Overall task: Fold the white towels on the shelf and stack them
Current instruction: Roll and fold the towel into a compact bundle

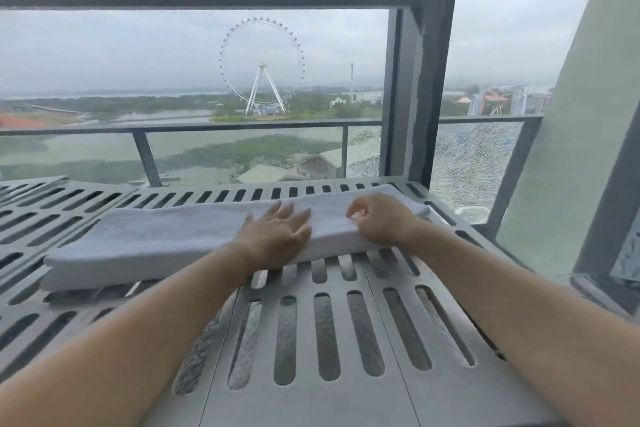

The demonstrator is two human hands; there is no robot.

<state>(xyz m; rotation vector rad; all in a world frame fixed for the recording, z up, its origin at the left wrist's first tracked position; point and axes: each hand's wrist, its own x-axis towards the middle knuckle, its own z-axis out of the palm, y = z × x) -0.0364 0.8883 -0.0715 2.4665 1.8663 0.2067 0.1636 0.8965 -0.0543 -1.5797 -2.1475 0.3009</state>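
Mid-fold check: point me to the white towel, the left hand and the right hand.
white towel [166, 236]: head view, bare top surface left of the hands.
left hand [277, 236]: head view, back of the hand.
right hand [381, 224]: head view, back of the hand.

Person's two arms, left arm [138, 340] and right arm [519, 305], bare along whole visible length, left hand [277, 236] and right hand [381, 222] bare, fingers [298, 218] slightly blurred.

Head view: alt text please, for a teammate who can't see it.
A long folded white towel lies across a slotted grey shelf; the left hand presses flat on it while the right hand grips it near its right end. Beyond a railing stands a Ferris wheel.
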